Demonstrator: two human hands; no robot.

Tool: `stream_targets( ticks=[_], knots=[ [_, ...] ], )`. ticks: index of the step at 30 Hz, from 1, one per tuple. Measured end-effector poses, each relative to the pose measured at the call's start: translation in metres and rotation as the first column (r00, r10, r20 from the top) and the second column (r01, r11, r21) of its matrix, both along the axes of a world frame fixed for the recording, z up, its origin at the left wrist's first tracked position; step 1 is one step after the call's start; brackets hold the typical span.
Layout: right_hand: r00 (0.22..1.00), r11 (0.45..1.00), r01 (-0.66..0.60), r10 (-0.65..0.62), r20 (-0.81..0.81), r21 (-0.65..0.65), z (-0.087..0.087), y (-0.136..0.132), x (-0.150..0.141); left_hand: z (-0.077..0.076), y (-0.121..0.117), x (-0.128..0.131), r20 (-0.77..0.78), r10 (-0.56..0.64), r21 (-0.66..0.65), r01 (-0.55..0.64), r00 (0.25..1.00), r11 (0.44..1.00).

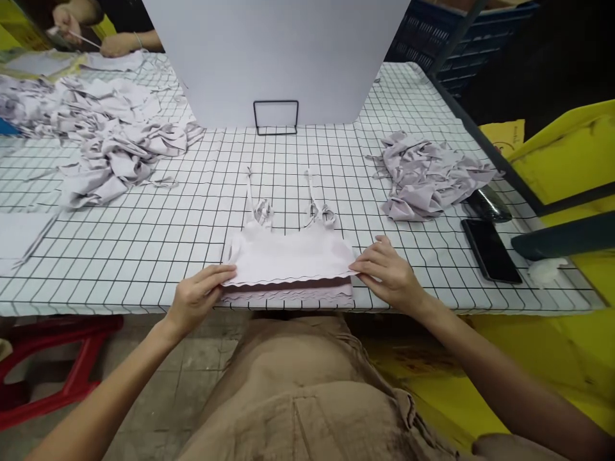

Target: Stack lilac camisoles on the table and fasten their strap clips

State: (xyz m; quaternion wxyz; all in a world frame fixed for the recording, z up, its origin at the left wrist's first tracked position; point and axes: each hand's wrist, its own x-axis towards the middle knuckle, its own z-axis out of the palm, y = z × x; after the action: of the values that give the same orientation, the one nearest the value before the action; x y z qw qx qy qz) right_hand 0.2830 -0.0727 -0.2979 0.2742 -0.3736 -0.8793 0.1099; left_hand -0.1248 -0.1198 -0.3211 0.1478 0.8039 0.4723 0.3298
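Brown clothing [298, 390] between inward-slanting forearms [120, 378]

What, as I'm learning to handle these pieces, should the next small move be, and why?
I'd probably ease the near edge of the top piece toward the body, keeping it level. The left hand and right hand already pinch its near corners, and the layers beneath show past that edge.
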Motion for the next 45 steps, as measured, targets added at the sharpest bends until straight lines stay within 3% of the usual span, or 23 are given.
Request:
stream_targets(
  ticks=[3, 7, 13, 16, 18, 21, 24, 26, 29, 32, 36, 39, 40, 42, 45],
  knots=[
    [0.997, 0.998, -0.053, 0.052, 0.049, 0.023, -0.016, -0.012, 0.003, -0.012, -0.007, -0.001, -0.015, -0.040, 0.045, 0.041, 0.999, 0.998],
    [0.996, 0.995, -0.063, 0.058, 0.072, 0.073, -0.016, -0.018, 0.004, -0.012, -0.006, -0.006, -0.015, -0.038, 0.122, 0.039, 0.999, 0.992],
    [0.982, 0.992, -0.107, 0.095, 0.163, 0.070, -0.020, -0.029, -0.004, -0.003, -0.010, 0.002, -0.186, -0.014, 0.070, 0.028, 0.982, 0.997],
    [0.983, 0.989, -0.130, 0.119, 0.142, 0.072, -0.016, -0.018, -0.011, -0.001, -0.006, 0.014, -0.251, -0.092, 0.016, 0.099, 0.964, 0.995],
    [0.997, 0.992, -0.079, 0.078, 0.014, 0.098, -0.005, 0.008, -0.022, 0.001, 0.007, 0.018, -0.184, -0.105, -0.008, 0.106, 0.977, 0.994],
    [0.988, 0.997, -0.003, 0.014, -0.156, 0.072, 0.019, 0.068, -0.058, 0.006, 0.045, 0.017, 0.001, 0.047, -0.035, -0.047, 0.999, 0.998],
    [0.996, 0.991, 0.038, -0.048, -0.077, -0.127, 0.032, 0.137, -0.119, 0.010, 0.092, 0.013, 0.124, 0.215, -0.174, -0.192, 0.969, 0.966],
    [0.989, 0.933, 0.141, -0.116, 0.094, -0.331, 0.031, 0.178, -0.165, 0.007, 0.121, 0.012, 0.177, 0.288, -0.289, -0.230, 0.941, 0.929],
    [0.968, 0.894, 0.228, -0.165, 0.188, -0.385, 0.018, 0.220, -0.226, -0.003, 0.151, 0.011, 0.208, 0.334, -0.351, -0.249, 0.919, 0.903],
    [0.960, 0.866, 0.259, -0.181, 0.215, -0.428, 0.005, 0.239, -0.261, -0.011, 0.167, 0.003, 0.223, 0.374, -0.378, -0.274, 0.900, 0.884],
    [0.995, 0.817, 0.062, -0.007, 0.097, -0.573, 0.007, 0.236, -0.264, 0.001, 0.177, -0.016, 0.292, 0.393, -0.351, -0.285, 0.872, 0.892],
    [0.981, 0.730, -0.183, 0.184, -0.069, -0.658, 0.025, 0.224, -0.252, 0.023, 0.178, -0.027, 0.351, 0.214, -0.335, -0.091, 0.912, 0.938],
    [0.960, 0.694, -0.271, 0.240, -0.141, -0.667, 0.032, 0.220, -0.248, 0.030, 0.177, -0.029, 0.361, 0.145, -0.385, 0.005, 0.921, 0.923],
    [0.902, 0.618, -0.429, 0.334, -0.274, -0.659, 0.048, 0.213, -0.241, 0.043, 0.169, -0.028, 0.398, 0.099, -0.531, 0.141, 0.912, 0.835],
    [0.846, 0.550, -0.528, 0.407, -0.344, -0.648, 0.067, 0.205, -0.233, 0.054, 0.145, -0.020, 0.500, 0.210, -0.661, 0.214, 0.840, 0.720]
  ],
)
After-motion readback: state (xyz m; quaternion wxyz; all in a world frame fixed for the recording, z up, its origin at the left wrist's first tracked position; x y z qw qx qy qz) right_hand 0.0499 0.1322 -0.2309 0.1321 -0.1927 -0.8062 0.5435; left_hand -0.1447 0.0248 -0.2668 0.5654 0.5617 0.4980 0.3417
